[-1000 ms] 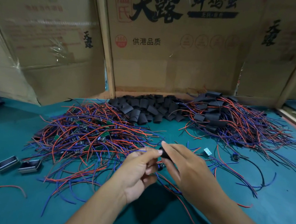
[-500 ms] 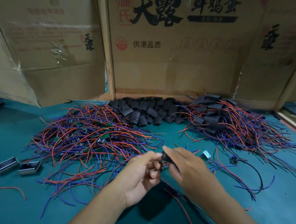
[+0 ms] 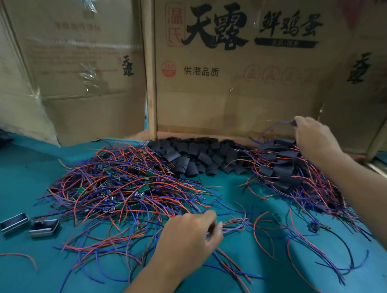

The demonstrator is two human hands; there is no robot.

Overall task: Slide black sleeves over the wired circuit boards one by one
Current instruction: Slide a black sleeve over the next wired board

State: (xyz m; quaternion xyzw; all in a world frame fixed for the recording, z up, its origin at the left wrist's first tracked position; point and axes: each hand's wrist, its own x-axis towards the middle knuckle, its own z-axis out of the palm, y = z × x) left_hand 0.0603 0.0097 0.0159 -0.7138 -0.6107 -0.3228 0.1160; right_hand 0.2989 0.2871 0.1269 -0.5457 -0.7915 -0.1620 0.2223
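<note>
A tangle of bare green circuit boards with red and blue wires (image 3: pixel 118 185) lies at centre left on the teal table. Loose black sleeves (image 3: pixel 201 154) are heaped behind it. At the back right is a pile of sleeved boards (image 3: pixel 289 176). My right hand (image 3: pixel 314 137) hovers over that pile, pinching a sleeved board (image 3: pixel 293 122) whose wires trail down to the left. My left hand (image 3: pixel 193 234) rests at the near edge of the bare-board tangle, fingers curled around a few red and blue wires (image 3: pixel 233 225).
Cardboard box walls (image 3: pixel 233 78) stand close behind the piles. Two small metal clips (image 3: pixel 29 224) lie at the near left, with a loose red wire (image 3: pixel 5 257) in front of them. Stray wires (image 3: pixel 308 259) spread across the right of the table.
Both hands were together at centre, working a sleeve onto a board. My right hand has since carried the sleeved board far back right over the finished pile; my left has dropped onto the wire tangle.
</note>
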